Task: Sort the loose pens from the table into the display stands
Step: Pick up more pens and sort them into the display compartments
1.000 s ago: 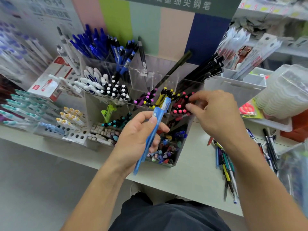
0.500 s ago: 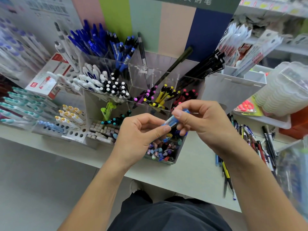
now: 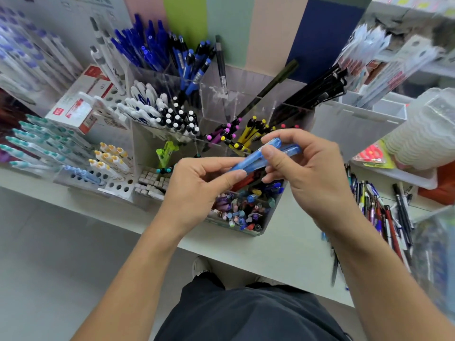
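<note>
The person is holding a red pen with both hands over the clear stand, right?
Not quite: the pen is light blue, not red. The head view shows the left hand and the right hand both pinching it over the clear stand.

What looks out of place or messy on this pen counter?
The loose pens at the right lie in a jumbled heap on the table, not in any stand. In the clear display stand, a single dark pen leans alone across a compartment. Both hands hold light blue pens above it.
</note>
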`<state>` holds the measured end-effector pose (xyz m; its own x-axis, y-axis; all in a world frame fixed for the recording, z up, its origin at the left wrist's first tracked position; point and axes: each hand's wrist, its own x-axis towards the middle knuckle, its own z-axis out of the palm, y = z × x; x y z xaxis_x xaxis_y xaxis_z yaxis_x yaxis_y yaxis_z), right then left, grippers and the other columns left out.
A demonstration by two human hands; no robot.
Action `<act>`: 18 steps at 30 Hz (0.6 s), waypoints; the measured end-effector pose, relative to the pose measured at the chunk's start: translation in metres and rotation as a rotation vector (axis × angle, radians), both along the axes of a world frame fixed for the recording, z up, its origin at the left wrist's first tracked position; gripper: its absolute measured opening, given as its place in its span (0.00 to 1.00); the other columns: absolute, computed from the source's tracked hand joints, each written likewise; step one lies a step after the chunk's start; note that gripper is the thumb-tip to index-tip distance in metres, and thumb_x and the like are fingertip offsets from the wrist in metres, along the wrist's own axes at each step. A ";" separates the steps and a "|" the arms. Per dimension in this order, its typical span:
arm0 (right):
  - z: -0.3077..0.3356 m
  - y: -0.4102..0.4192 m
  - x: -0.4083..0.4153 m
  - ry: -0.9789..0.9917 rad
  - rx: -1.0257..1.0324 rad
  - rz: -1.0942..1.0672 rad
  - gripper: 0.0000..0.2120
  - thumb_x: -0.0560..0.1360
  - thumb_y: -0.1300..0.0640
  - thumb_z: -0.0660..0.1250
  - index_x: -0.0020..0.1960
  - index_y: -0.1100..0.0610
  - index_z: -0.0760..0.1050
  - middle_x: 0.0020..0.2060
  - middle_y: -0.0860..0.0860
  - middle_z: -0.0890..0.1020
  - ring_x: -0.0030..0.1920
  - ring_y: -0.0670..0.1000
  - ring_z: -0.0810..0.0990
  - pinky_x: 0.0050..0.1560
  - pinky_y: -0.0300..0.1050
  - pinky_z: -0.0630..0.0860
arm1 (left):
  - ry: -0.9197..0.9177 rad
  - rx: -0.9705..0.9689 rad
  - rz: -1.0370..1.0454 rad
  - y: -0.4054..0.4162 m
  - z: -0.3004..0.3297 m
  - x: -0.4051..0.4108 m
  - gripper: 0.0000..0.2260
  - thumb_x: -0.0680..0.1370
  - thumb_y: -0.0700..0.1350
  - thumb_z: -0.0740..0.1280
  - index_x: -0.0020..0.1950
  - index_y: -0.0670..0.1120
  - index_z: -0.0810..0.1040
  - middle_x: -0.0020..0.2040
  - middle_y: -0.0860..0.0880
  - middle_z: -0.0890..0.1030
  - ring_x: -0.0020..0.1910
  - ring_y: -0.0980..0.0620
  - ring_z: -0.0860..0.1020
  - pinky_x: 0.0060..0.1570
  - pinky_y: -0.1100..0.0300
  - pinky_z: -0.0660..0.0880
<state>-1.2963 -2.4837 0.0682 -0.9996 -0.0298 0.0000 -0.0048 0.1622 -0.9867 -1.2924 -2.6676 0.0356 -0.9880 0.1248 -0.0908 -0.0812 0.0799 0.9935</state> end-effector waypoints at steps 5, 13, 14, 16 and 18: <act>0.013 0.023 0.012 0.217 0.290 -0.127 0.02 0.78 0.60 0.72 0.49 0.54 0.81 0.34 0.47 0.83 0.31 0.48 0.83 0.35 0.40 0.79 | 0.059 -0.195 0.114 -0.013 -0.015 -0.002 0.17 0.71 0.43 0.78 0.59 0.52 0.82 0.48 0.52 0.84 0.48 0.52 0.83 0.48 0.56 0.82; -0.023 0.026 0.020 0.337 0.839 -0.074 0.03 0.75 0.60 0.74 0.48 0.58 0.81 0.39 0.49 0.80 0.38 0.50 0.77 0.43 0.44 0.72 | -0.157 -0.437 -0.038 -0.016 -0.049 0.004 0.08 0.77 0.44 0.74 0.56 0.51 0.84 0.42 0.55 0.84 0.35 0.56 0.81 0.43 0.56 0.81; -0.034 0.021 0.017 0.290 0.857 -0.049 0.03 0.75 0.60 0.75 0.47 0.58 0.81 0.39 0.50 0.80 0.39 0.51 0.77 0.42 0.44 0.72 | -0.160 -0.457 -0.071 -0.010 -0.052 0.003 0.09 0.79 0.43 0.72 0.58 0.50 0.83 0.43 0.56 0.84 0.36 0.58 0.82 0.43 0.58 0.81; -0.052 0.014 0.009 0.213 0.879 -0.003 0.03 0.74 0.61 0.75 0.47 0.59 0.83 0.39 0.53 0.82 0.39 0.55 0.80 0.42 0.47 0.75 | -0.163 -0.507 -0.120 -0.001 -0.057 0.001 0.10 0.81 0.43 0.68 0.61 0.50 0.82 0.45 0.57 0.83 0.37 0.61 0.82 0.38 0.65 0.79; -0.058 0.010 0.004 0.174 0.934 0.051 0.03 0.74 0.61 0.75 0.48 0.59 0.84 0.39 0.55 0.84 0.40 0.57 0.81 0.43 0.50 0.78 | -0.169 -0.519 -0.137 0.004 -0.061 -0.002 0.11 0.83 0.42 0.65 0.63 0.49 0.81 0.44 0.57 0.83 0.37 0.63 0.82 0.36 0.65 0.79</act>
